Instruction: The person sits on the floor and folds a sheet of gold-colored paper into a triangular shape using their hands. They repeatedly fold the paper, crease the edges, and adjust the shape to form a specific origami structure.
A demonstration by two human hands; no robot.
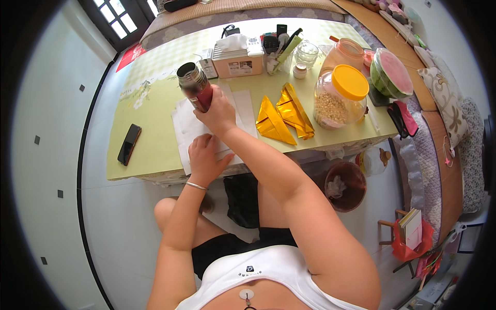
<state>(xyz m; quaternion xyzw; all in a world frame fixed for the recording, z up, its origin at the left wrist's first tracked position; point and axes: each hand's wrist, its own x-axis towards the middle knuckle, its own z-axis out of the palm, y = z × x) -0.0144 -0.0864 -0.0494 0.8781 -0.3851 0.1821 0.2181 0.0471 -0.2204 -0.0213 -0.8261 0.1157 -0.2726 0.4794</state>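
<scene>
One hand, the right hand (218,112), is gripping a tilted red flask (198,90), fingers wrapped around its lower body. Nearer the torso, the left hand (204,157) is resting half-open on smooth white paper (187,124), its wrist crossing the table edge. Leftward, pale-green tabletop (155,116) is stretching past a phone (129,144); rightward, creased golden foil (273,124) is lying.

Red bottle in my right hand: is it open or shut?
It looks open: no lid shows on the bottle, and a dark hollow mouth is visible at the top of its metal neck.
</scene>
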